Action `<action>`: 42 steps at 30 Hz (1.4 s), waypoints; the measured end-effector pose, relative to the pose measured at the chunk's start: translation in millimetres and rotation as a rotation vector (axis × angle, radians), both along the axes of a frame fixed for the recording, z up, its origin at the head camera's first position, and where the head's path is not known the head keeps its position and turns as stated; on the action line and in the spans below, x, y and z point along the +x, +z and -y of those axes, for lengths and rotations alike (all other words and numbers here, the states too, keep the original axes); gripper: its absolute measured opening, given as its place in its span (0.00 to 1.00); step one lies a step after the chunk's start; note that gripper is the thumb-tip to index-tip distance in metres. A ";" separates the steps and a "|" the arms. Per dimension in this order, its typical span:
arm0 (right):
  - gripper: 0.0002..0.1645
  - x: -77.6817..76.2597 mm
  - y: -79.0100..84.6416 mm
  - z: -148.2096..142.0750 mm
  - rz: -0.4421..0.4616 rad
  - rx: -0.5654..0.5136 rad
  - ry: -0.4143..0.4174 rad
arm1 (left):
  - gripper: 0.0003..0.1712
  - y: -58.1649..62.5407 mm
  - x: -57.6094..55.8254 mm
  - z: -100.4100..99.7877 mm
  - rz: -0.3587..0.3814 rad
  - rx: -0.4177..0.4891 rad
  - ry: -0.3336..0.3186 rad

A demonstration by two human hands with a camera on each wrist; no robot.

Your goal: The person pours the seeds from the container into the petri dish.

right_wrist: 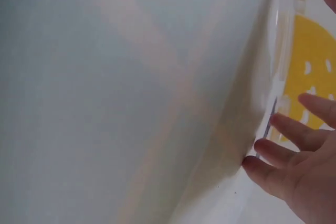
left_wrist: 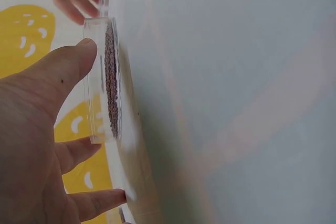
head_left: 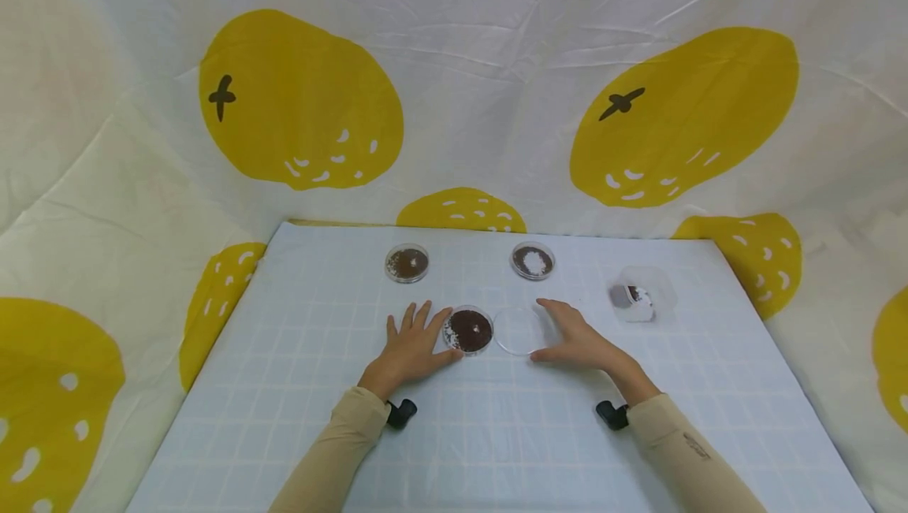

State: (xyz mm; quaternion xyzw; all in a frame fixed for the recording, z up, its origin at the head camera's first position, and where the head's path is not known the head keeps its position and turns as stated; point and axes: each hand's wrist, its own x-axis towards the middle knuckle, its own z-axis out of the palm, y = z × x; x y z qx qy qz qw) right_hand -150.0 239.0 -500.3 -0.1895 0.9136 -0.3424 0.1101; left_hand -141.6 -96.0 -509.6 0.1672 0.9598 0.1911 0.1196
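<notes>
A round, clear petri dish [head_left: 470, 331] of dark brown grains, with white bits along its left side, lies on the table. My left hand [head_left: 410, 349] holds it by the rim, thumb at the near side and index finger at the far side; the other fingers spread out to the left. Beside it on the right lies a clear, round dish or lid [head_left: 516, 332] with nothing in it. My right hand [head_left: 580, 340] is around that piece's right side, thumb and fingers wide apart. In the right wrist view, the fingers [right_wrist: 296, 129] are spread near the clear rim.
Two more petri dishes of brown grains stand at the back, one [head_left: 407, 263] on the left and one [head_left: 533, 261] with a white heap on the right. A translucent square container [head_left: 663, 292] with white and dark contents stands at the right. Fruit-print cloth [head_left: 482, 127] hangs behind the table.
</notes>
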 end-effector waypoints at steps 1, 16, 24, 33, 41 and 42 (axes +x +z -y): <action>0.63 -0.2 -0.6 1.6 -0.009 0.018 0.010 | 0.48 0.3 0.1 0.0 -0.001 0.000 0.000; 0.60 -0.5 1.0 19.1 -0.060 0.230 -0.011 | 0.48 4.4 0.6 -1.7 -0.008 -0.011 -0.004; 0.57 -1.5 0.5 21.8 -0.072 0.257 -0.024 | 0.48 2.8 -0.1 -1.5 -0.008 -0.003 0.000; 0.59 1.6 0.3 20.6 -0.077 0.169 -0.039 | 0.48 4.2 0.9 -1.7 -0.002 -0.009 0.001; 0.58 3.9 2.7 19.4 -0.158 0.078 -0.009 | 0.49 0.5 0.6 -0.8 -0.001 -0.013 0.001; 0.58 4.1 3.9 19.8 -0.167 0.066 -0.006 | 0.49 0.1 0.6 -0.7 -0.002 -0.013 0.000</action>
